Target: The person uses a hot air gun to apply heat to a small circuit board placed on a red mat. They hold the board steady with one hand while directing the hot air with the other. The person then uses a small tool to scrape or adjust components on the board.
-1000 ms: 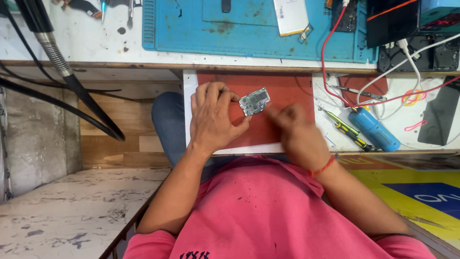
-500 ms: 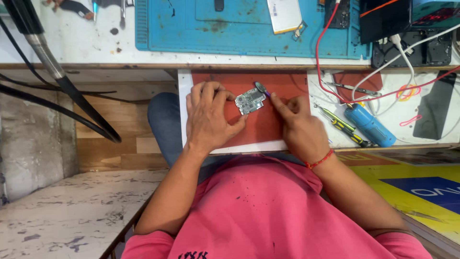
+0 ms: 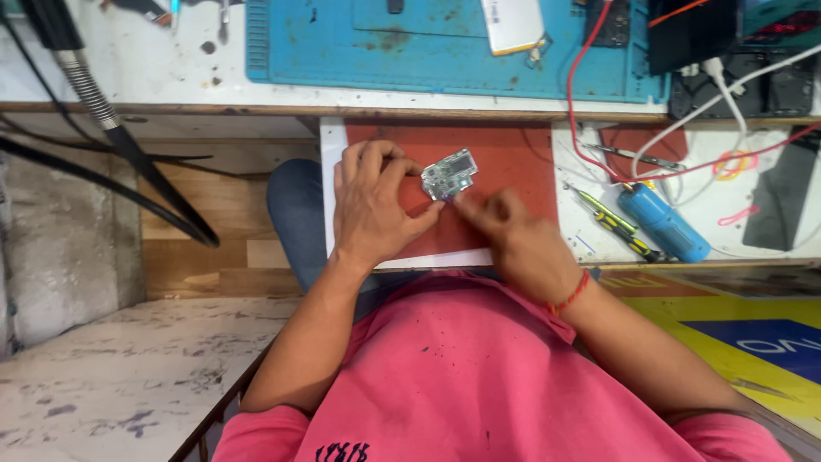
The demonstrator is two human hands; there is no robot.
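A small pale green circuit board (image 3: 449, 174) lies over a red mat (image 3: 505, 158) on a pull-out tray. My left hand (image 3: 372, 205) pinches the board's left end between thumb and fingers. My right hand (image 3: 513, 235) reaches in from the right, fingertips pressed at the board's lower edge; whether it holds a small tool is unclear. A red thread band circles my right wrist.
A blue work mat (image 3: 445, 51) covers the bench above the tray. A blue cylindrical tool (image 3: 663, 224), screwdrivers (image 3: 616, 224), tweezers (image 3: 637, 156) and red and white cables (image 3: 590, 111) lie right of the red mat. Black hoses (image 3: 128, 154) hang at left.
My right hand has slid down and left, its fingertips now under the board's lower edge. My left hand keeps its grip on the board, which has tilted slightly.
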